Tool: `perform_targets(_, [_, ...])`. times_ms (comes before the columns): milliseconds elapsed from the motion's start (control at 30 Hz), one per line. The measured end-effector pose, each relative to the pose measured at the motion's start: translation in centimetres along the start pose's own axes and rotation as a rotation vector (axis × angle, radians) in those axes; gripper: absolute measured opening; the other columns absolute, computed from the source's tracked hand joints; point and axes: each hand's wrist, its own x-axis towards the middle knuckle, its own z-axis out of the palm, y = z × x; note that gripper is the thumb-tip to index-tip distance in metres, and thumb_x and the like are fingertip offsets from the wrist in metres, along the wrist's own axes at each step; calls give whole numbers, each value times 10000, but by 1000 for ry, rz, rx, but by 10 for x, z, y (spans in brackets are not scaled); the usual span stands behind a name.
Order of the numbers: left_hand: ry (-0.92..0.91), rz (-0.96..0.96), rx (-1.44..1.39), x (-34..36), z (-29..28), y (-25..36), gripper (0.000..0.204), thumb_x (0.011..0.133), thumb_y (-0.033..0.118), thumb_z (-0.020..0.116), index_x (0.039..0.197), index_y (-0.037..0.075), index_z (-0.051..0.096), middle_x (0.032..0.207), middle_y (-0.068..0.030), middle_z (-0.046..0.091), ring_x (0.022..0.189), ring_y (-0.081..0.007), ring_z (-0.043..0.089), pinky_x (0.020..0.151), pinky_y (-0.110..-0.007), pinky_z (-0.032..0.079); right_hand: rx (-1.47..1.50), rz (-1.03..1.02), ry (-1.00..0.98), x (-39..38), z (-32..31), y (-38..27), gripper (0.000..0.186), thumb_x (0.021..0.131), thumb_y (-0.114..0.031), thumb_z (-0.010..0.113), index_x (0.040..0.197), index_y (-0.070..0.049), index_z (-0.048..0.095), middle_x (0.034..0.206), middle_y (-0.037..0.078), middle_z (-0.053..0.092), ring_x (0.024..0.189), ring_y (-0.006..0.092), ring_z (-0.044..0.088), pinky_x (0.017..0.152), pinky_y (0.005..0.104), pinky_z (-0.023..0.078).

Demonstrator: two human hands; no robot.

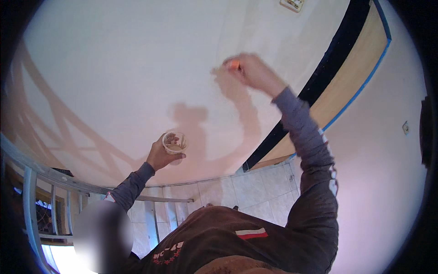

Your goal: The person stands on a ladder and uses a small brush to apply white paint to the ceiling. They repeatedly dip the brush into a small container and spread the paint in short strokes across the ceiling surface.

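My left hand (158, 155) is closed around a small clear plastic cup (181, 145), held out before the pale wall (132, 64). The cup's mouth faces up, with some whitish and brownish stuff inside. Higher up and to the right, my right hand (256, 72) is closed on a small orange tool (235, 64) at the wall surface. Motion smears the tool, so its kind and working end cannot be made out. Shadows of my arm and head fall across the wall.
A metal ladder-like frame (29, 196) stands at the left. On the right, a black strip (315, 86) borders a light wooden panel (353, 68) edged with blue tape. A wall fitting (292, 4) shows at the top. Pale floor tiles (246, 189) lie below; a blurred patch covers the lower left.
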Motion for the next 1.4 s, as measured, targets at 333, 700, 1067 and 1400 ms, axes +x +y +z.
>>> perform_targets(333, [-34, -1, 20, 2, -2, 12, 803, 662, 219, 959, 1319, 18, 544, 1240, -109, 687, 1136, -228, 673, 1003, -373, 540, -368, -44, 508, 80, -198, -66, 166, 956, -122, 630, 943, -2, 744, 852, 183, 739, 668, 221, 649, 657, 390, 531])
perform_targets(700, [-65, -19, 30, 3, -3, 6, 853, 667, 313, 970, 1337, 16, 532, 1233, -101, 680, 1155, -217, 655, 1015, -377, 530, -725, -340, 590, 20, -22, -10, 444, 882, -67, 649, 1320, -22, 592, 1053, 142, 606, 1005, 323, 595, 833, 402, 547])
perform_targets(1067, [30, 60, 98, 2, -9, 2, 898, 634, 485, 961, 1276, 2, 560, 1185, -130, 682, 1093, -263, 675, 964, -392, 543, -83, -157, 93, -94, 149, -35, 334, 886, -65, 648, 1207, 28, 645, 1017, 178, 659, 968, 342, 608, 845, 419, 533])
perform_targets(1400, [16, 52, 29, 5, -8, 6, 856, 646, 433, 968, 1269, 4, 568, 1178, -129, 679, 1098, -252, 672, 968, -385, 543, -62, 1, 141, 30, -66, -13, 174, 923, -113, 676, 1058, -13, 721, 892, 143, 735, 707, 240, 662, 699, 321, 542])
